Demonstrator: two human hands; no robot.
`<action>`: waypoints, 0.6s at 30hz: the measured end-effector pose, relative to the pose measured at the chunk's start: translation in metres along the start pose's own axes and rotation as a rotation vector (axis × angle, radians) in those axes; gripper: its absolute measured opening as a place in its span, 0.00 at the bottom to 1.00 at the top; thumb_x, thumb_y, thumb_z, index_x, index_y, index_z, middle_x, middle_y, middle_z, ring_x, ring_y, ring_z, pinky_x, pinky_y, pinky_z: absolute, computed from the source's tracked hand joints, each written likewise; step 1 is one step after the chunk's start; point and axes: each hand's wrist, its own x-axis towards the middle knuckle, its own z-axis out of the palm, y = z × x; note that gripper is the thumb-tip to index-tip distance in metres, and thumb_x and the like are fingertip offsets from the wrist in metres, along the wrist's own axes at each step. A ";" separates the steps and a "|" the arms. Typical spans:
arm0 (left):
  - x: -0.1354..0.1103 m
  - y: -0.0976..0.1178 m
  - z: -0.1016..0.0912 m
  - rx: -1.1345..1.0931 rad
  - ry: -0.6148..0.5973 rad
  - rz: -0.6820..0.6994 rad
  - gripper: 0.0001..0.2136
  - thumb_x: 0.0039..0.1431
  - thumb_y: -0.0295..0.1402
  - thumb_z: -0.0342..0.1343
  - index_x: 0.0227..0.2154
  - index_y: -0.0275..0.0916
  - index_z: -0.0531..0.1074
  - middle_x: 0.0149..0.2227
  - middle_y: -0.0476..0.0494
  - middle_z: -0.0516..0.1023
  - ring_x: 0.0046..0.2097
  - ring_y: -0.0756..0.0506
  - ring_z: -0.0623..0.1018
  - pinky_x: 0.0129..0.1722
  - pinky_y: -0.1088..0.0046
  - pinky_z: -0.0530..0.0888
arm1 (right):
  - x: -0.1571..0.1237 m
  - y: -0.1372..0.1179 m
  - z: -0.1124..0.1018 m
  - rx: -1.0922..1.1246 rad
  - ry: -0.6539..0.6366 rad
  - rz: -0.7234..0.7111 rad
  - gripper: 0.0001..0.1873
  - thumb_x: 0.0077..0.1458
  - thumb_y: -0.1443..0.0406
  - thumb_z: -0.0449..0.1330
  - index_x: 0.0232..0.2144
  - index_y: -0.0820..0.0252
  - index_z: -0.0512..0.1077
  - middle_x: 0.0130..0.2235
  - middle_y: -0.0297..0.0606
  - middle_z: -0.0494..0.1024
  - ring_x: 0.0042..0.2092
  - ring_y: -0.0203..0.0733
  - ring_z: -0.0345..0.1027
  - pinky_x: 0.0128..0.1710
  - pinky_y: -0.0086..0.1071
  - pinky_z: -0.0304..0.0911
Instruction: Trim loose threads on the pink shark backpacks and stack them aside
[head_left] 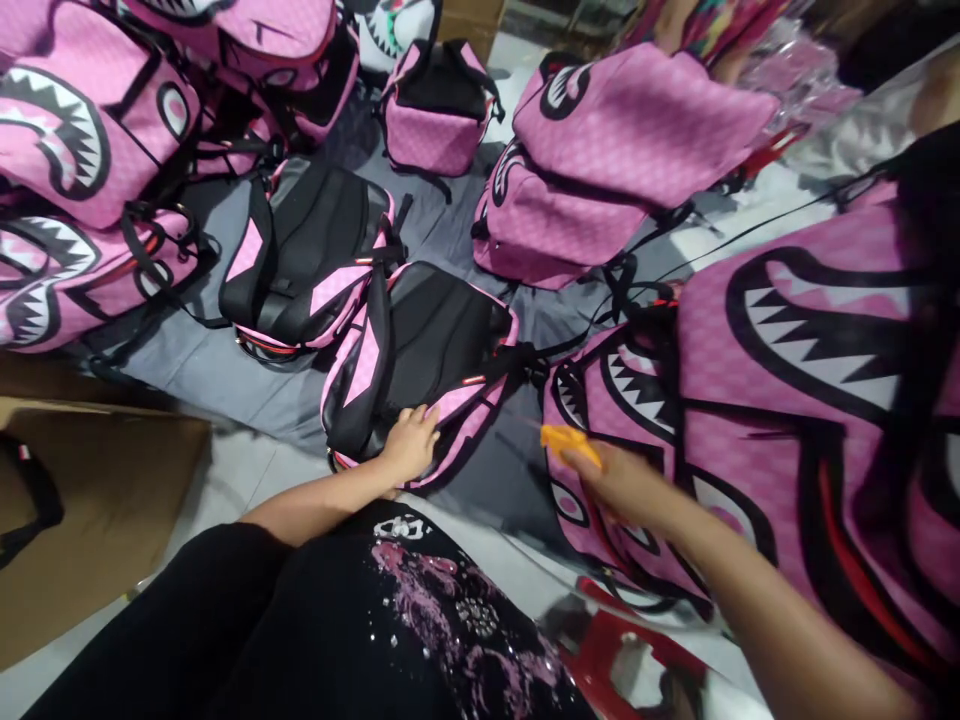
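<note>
Just ahead of my lap, a pink and black backpack (pixel 442 330) lies with its black padded back and shoulder straps facing up. My left hand (pixel 411 447) rests on the lower part of this backpack, beside a pink strap panel, its fingers stretched out. To the right, my right hand (pixel 611 480) is closed around a small orange-handled tool (pixel 570 443). Motion blurs the tool, so its exact kind is unclear; a faint thin tip seems to point left. The tool is held apart from the backpack, in front of pink shark-mouth backpacks (pixel 810 330).
A second backpack (pixel 315 240) lies straps up beside the first on the grey cloth (pixel 247 385). Shark-face backpacks (pixel 112 110) are piled left; others (pixel 577 170) stand behind. A cardboard box (pixel 105 520) is at left, a red stool (pixel 630 650) at lower right.
</note>
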 end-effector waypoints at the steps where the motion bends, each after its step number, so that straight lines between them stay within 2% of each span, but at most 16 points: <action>1: 0.002 -0.004 -0.006 -0.200 0.001 -0.088 0.19 0.62 0.35 0.52 0.56 0.40 0.69 0.56 0.34 0.73 0.53 0.37 0.74 0.51 0.59 0.72 | -0.005 0.006 0.004 0.087 -0.121 -0.002 0.30 0.62 0.48 0.45 0.51 0.65 0.70 0.19 0.37 0.72 0.17 0.41 0.63 0.20 0.32 0.57; 2: 0.004 -0.007 -0.011 -0.387 -0.016 -0.210 0.18 0.64 0.38 0.49 0.53 0.39 0.70 0.51 0.34 0.77 0.47 0.39 0.77 0.46 0.61 0.74 | -0.009 0.011 0.007 0.169 -0.217 -0.013 0.30 0.62 0.47 0.45 0.51 0.64 0.69 0.18 0.35 0.70 0.17 0.41 0.63 0.18 0.31 0.56; 3: 0.004 -0.010 -0.016 -0.526 -0.040 -0.347 0.18 0.66 0.41 0.45 0.52 0.38 0.70 0.45 0.34 0.79 0.40 0.41 0.79 0.40 0.63 0.75 | -0.010 0.014 0.009 0.227 -0.257 -0.026 0.30 0.62 0.47 0.45 0.50 0.63 0.70 0.17 0.34 0.69 0.16 0.41 0.62 0.18 0.31 0.56; 4: 0.004 -0.011 -0.020 -0.600 -0.058 -0.467 0.19 0.67 0.42 0.42 0.51 0.36 0.69 0.41 0.34 0.80 0.35 0.42 0.79 0.35 0.64 0.75 | -0.009 0.015 0.010 0.257 -0.228 -0.034 0.29 0.62 0.47 0.45 0.47 0.63 0.71 0.16 0.33 0.68 0.16 0.40 0.62 0.19 0.31 0.57; 6: 0.000 -0.008 -0.021 -0.610 -0.059 -0.587 0.20 0.68 0.41 0.39 0.53 0.35 0.67 0.38 0.35 0.80 0.31 0.44 0.78 0.31 0.66 0.75 | -0.002 0.011 0.007 0.237 -0.004 -0.040 0.26 0.63 0.50 0.44 0.44 0.62 0.72 0.17 0.33 0.69 0.17 0.39 0.62 0.21 0.31 0.59; 8: -0.006 0.001 -0.014 -0.476 0.025 -0.509 0.18 0.67 0.39 0.44 0.55 0.40 0.67 0.44 0.36 0.78 0.37 0.43 0.78 0.38 0.65 0.75 | 0.006 0.002 0.002 0.147 0.208 -0.085 0.23 0.64 0.53 0.45 0.46 0.60 0.72 0.21 0.34 0.73 0.21 0.40 0.67 0.26 0.32 0.62; 10: -0.012 0.014 -0.001 -0.173 0.124 -0.315 0.21 0.64 0.36 0.50 0.60 0.48 0.65 0.57 0.38 0.70 0.50 0.39 0.74 0.49 0.61 0.72 | 0.014 -0.008 -0.003 0.014 0.270 -0.202 0.22 0.63 0.51 0.48 0.49 0.56 0.72 0.27 0.37 0.78 0.28 0.44 0.72 0.31 0.33 0.63; 12: -0.014 0.026 0.012 0.215 0.149 -0.126 0.27 0.61 0.33 0.53 0.63 0.53 0.61 0.64 0.37 0.59 0.58 0.34 0.67 0.54 0.55 0.68 | 0.018 -0.013 -0.004 -0.113 0.295 -0.272 0.24 0.62 0.48 0.50 0.48 0.56 0.73 0.32 0.41 0.79 0.33 0.48 0.74 0.33 0.34 0.63; 14: -0.012 0.035 0.022 0.455 0.100 -0.056 0.29 0.61 0.34 0.54 0.65 0.52 0.59 0.66 0.34 0.54 0.58 0.30 0.64 0.52 0.50 0.68 | 0.020 -0.010 -0.001 -0.210 0.374 -0.187 0.27 0.62 0.47 0.48 0.48 0.58 0.72 0.33 0.45 0.80 0.34 0.51 0.75 0.32 0.36 0.63; 16: -0.009 0.039 0.023 0.503 0.031 -0.059 0.30 0.60 0.38 0.57 0.65 0.50 0.59 0.65 0.31 0.55 0.58 0.28 0.64 0.51 0.48 0.68 | 0.016 0.000 0.014 -0.246 0.406 -0.092 0.26 0.63 0.47 0.47 0.48 0.59 0.71 0.33 0.46 0.79 0.33 0.52 0.75 0.30 0.36 0.63; 18: -0.009 0.036 0.011 0.431 -0.034 -0.059 0.31 0.57 0.45 0.59 0.63 0.48 0.62 0.65 0.31 0.56 0.59 0.27 0.63 0.54 0.46 0.66 | 0.006 0.012 0.043 -0.241 0.333 -0.102 0.24 0.62 0.48 0.50 0.45 0.59 0.72 0.30 0.45 0.79 0.30 0.52 0.75 0.29 0.37 0.63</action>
